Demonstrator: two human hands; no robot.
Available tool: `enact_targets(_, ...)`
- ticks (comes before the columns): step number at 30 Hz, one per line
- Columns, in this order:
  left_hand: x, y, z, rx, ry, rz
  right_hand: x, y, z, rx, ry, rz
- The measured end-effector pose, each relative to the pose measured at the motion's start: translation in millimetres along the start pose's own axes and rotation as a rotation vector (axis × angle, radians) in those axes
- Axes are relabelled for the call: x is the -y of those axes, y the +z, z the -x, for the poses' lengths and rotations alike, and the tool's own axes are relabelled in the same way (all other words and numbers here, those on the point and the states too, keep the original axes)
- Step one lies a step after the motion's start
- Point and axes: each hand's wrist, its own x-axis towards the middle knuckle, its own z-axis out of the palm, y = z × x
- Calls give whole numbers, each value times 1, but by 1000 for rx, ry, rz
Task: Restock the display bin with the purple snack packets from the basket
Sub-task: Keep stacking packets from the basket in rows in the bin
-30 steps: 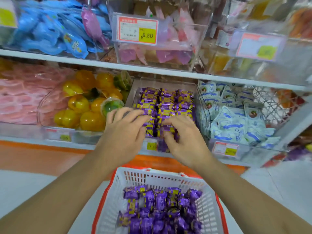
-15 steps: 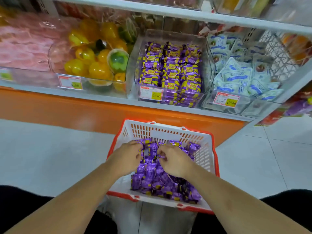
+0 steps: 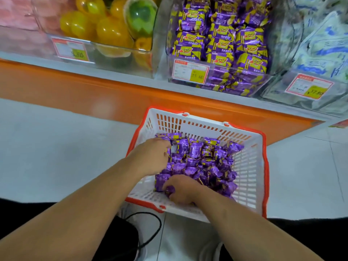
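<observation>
A white basket with an orange rim (image 3: 248,166) stands on the floor below the shelf and holds a heap of purple snack packets (image 3: 207,162). My left hand (image 3: 150,157) reaches into the heap's far left side, and its fingers curl around packets there. My right hand (image 3: 182,191) is at the near edge of the heap, its fingers curled around a purple packet. The clear display bin (image 3: 218,80) on the shelf above holds rows of purple and yellow packets behind a price tag.
Left of the display bin is a clear bin of yellow and green jelly cups (image 3: 105,31), right of it a bin of white and blue packets (image 3: 316,53). An orange shelf base (image 3: 94,91) runs across. A black cable (image 3: 150,228) lies by my knees.
Both hands left the display bin a second ago and dropped into the basket. Since half a second ago my right hand has moved to the near edge and closed on a packet.
</observation>
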Motion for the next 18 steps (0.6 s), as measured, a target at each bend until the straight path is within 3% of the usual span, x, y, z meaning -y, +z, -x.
enact_targets(8, -9, -28, 14, -20, 10, 31, 3, -37, 21, -257, 6, -391)
enact_targets(13, -23, -76, 28, -50, 33, 49, 31, -119, 61, -423, -62, -531)
enact_targets(18, -55, -138, 47, -202, 130, 202, 58, -206, 137, -506, -169, -756)
